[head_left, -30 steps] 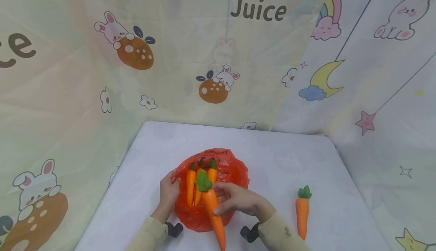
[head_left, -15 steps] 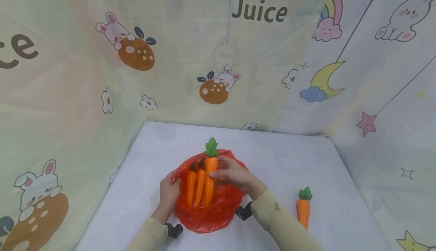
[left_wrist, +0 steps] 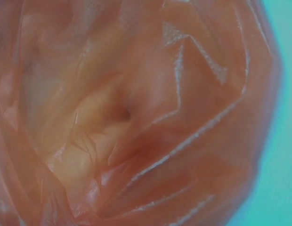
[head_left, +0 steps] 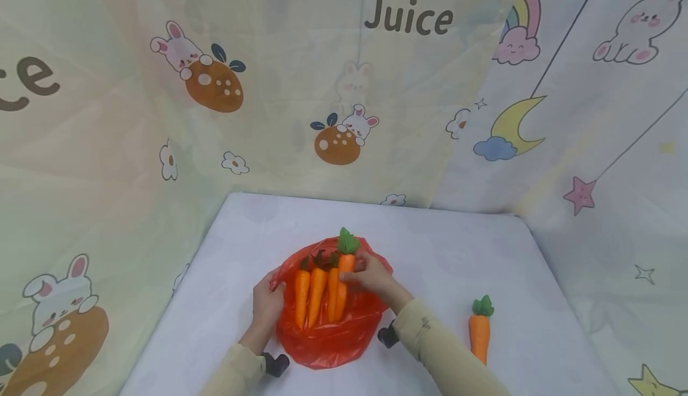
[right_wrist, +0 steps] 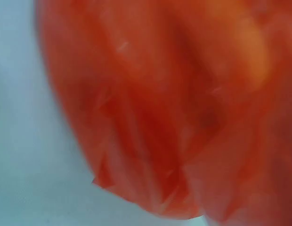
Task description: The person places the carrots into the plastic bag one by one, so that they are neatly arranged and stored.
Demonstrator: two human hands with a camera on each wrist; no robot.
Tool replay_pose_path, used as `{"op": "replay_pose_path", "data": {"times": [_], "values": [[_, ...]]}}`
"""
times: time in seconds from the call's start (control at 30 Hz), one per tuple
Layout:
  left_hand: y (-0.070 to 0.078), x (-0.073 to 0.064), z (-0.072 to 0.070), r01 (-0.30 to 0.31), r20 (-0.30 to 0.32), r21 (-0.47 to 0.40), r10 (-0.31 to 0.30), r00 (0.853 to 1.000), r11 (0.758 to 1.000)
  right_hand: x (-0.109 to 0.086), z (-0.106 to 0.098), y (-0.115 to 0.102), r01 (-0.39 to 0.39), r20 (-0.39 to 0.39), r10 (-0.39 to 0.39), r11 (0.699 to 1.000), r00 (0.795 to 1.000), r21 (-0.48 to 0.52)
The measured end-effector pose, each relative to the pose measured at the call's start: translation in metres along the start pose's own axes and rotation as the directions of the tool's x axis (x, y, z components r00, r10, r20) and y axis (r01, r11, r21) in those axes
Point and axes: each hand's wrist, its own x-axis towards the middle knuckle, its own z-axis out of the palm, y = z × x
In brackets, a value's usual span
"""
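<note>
A red plastic bag [head_left: 322,348] lies open on the table in the head view, with several orange carrots [head_left: 316,294] side by side in its mouth. My left hand [head_left: 267,303] pinches the bag's left rim. Between thumb and fingers, my right hand [head_left: 371,275] holds a carrot [head_left: 346,264] with a green leafy top, its lower end inside the bag at the right of the row. Red film of the plastic bag [left_wrist: 207,117] fills most of the left wrist view. The right wrist view shows the plastic bag [right_wrist: 136,117] too, blurred; neither wrist view shows the fingers clearly.
Another carrot [head_left: 479,333] lies on the white table [head_left: 430,252] to the right, partly covered by the right sleeve [head_left: 446,348]. Printed cloth [head_left: 279,85] with cartoon rabbits hangs behind and at both sides of the table.
My right hand has carried its carrot from the bag's front up and into the bag, then slightly right, beside the others. My left hand has stayed on the rim.
</note>
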Motion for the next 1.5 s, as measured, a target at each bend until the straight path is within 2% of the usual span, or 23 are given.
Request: {"op": "replay_pose_path", "data": {"times": [0.1, 0.23, 0.47, 0.87, 1.03, 1.33, 1.5], "values": [[0.0, 0.0, 0.0, -0.001, 0.003, -0.005, 0.001, 1.0, 1.0, 0.0, 0.003, 0.005, -0.033, -0.064, 0.025, 0.991, 0.998, -0.127], [0.0, 0.0, 0.001, -0.005, 0.003, -0.005, 0.005, 1.0, 1.0, 0.0, 0.006, 0.008, -0.07, -0.121, 0.041, 0.967, 0.992, -0.246], [0.001, -0.001, 0.001, -0.001, -0.002, 0.006, 0.001, 1.0, 1.0, 0.002, 0.008, 0.016, -0.066, -0.114, 0.029, 0.938, 0.993, -0.341], [0.001, 0.001, 0.001, -0.008, 0.006, 0.004, 0.008, 1.0, 1.0, 0.002, 0.011, 0.02, -0.098, -0.084, 0.073, 0.936, 0.994, -0.338], [0.001, 0.001, 0.001, 0.0, 0.003, 0.004, 0.0, 1.0, 1.0, 0.004, 0.014, 0.022, -0.08, -0.087, 0.05, 0.914, 0.995, -0.398], [0.0, 0.001, -0.001, -0.006, 0.003, 0.005, 0.006, 1.0, 1.0, 0.004, 0.023, 0.025, -0.054, -0.101, 0.015, 0.917, 0.995, -0.395], [-0.002, 0.002, -0.001, -0.009, -0.002, -0.01, 0.009, 1.0, 1.0, 0.0, 0.023, 0.023, -0.047, -0.102, 0.004, 0.907, 0.995, -0.419]]}}
